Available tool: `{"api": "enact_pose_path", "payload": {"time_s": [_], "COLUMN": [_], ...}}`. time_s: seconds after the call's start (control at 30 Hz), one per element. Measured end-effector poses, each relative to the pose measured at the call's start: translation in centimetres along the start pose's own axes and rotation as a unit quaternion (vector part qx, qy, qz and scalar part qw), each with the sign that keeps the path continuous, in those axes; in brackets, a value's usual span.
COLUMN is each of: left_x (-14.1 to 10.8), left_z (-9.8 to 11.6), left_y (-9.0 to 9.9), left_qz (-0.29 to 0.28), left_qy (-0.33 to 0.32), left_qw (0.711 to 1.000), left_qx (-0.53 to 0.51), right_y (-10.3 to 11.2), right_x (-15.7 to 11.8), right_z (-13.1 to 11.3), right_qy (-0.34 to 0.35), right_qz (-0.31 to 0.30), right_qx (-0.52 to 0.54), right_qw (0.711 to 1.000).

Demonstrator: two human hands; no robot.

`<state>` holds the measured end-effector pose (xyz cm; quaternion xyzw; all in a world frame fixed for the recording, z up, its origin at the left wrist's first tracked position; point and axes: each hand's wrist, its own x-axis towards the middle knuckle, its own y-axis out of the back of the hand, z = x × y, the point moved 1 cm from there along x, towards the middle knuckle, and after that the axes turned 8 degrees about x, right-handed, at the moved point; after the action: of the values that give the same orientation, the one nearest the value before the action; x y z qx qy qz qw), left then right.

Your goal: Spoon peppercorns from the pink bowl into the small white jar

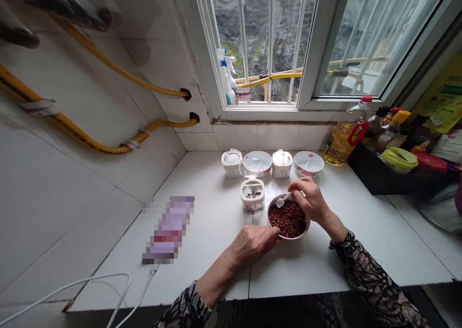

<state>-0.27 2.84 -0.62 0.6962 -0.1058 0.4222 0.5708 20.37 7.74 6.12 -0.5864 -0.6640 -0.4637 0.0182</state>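
A bowl full of small dark red-brown peppercorn-like pieces stands on the white tiled counter. My left hand grips its near left rim, thumb over the edge. In my right hand is a small white spoon, pinched by its handle, its scoop end over the pieces at the bowl's far left side. Left of the bowl stands a clear jar with a white lid and a few dark bits visible inside.
Behind are two white-lidded jars and two bowls. An oil bottle stands at the back right, beside a black rack of condiments. A blurred flat purple object with a white cable lies left.
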Motion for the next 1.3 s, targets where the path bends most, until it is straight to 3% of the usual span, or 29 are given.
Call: {"api": "enact_pose_path", "payload": {"time_s": [0.13, 0.3, 0.5, 0.6, 0.8, 1.3], "left_x": [0.0, -0.2, -0.1, 0.0, 0.0, 0.0], "left_z": [0.0, 0.0, 0.0, 0.0, 0.0, 0.1], "left_y": [0.1, 0.0, 0.1, 0.1, 0.1, 0.1], "left_qz": [-0.008, -0.011, -0.016, -0.012, -0.004, -0.002], "left_qy": [0.004, 0.004, -0.002, -0.001, 0.0, 0.002], "left_qw": [1.0, 1.0, 1.0, 1.0, 1.0, 1.0], "left_qx": [0.0, 0.004, 0.004, 0.003, 0.004, 0.008], "right_y": [-1.2, -0.9, -0.4, -0.3, -0.2, -0.6], "right_x": [-0.3, -0.3, -0.2, -0.1, 0.0, -0.2], "right_z": [0.3, 0.9, 1.8, 1.7, 1.2, 1.5], "right_qy": [-0.005, -0.107, -0.23, -0.216, -0.119, -0.152], "right_qz": [-0.066, -0.021, 0.008, 0.011, -0.005, -0.008], "right_qx": [0.006, 0.068, 0.213, 0.203, 0.073, 0.127], "right_qw": [0.998, 0.992, 0.95, 0.955, 0.99, 0.98]}}
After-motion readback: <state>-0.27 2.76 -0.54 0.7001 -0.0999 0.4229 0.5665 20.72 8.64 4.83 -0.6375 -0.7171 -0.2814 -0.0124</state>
